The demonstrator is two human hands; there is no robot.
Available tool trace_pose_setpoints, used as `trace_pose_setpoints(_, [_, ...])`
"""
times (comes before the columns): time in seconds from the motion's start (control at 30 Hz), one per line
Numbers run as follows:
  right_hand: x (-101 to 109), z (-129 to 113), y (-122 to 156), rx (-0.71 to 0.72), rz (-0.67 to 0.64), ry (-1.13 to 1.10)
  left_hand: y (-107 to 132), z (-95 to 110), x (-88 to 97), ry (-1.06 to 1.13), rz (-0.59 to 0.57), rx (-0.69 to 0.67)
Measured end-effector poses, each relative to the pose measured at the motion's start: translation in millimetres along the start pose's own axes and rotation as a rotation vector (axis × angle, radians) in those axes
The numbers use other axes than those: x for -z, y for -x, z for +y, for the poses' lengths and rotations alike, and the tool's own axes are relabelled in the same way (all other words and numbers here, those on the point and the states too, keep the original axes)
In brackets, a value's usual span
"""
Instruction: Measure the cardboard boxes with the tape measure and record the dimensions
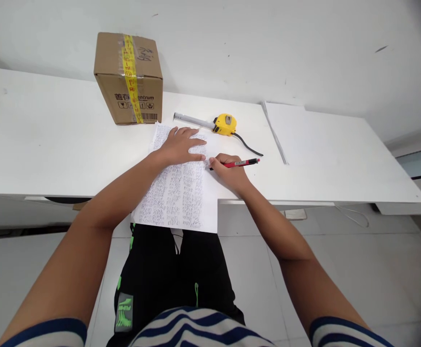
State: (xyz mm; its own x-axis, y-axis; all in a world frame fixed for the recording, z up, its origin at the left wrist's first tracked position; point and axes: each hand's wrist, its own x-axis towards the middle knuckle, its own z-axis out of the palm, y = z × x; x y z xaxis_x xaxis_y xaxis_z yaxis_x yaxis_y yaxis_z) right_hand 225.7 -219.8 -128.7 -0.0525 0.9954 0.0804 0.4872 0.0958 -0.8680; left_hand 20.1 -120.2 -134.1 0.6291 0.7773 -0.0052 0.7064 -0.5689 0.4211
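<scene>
Right hand (230, 172) pinches a red pen (236, 164) by the written sheet's (210, 212) right margin.
Its fingers grip the slim barrel, long axis running sideways, tip leftward; whether it touches paper I cannot tell. The sheet spreads left and nearer from there; the left hand (179, 147) rests flat across its upper part, fingers splayed, thumb close to the tip. Thin paper, columned with dense handwriting, overhangs the smooth white worktop's (61, 140) near edge. Beyond lie a rounded yellow tape measure (226, 124), blade out, and a taped cardboard box (105, 91).
</scene>
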Motion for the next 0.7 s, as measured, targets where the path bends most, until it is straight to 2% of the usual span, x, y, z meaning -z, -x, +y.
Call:
trace_pose_setpoints(0.17, [0.8,0.8,0.2,-0.002,0.038,0.01,0.2,0.2,0.0,0.001,0.003,-0.004])
trace_pose_setpoints(0.33, [1.0,1.0,-0.1,0.001,0.002,0.006,-0.2,0.9,0.1,-0.002,0.003,-0.003])
trace_pose_setpoints(0.7, [1.7,0.4,-0.3,-0.018,0.038,0.02,4.7,9.3,6.9,-0.015,-0.027,0.026])
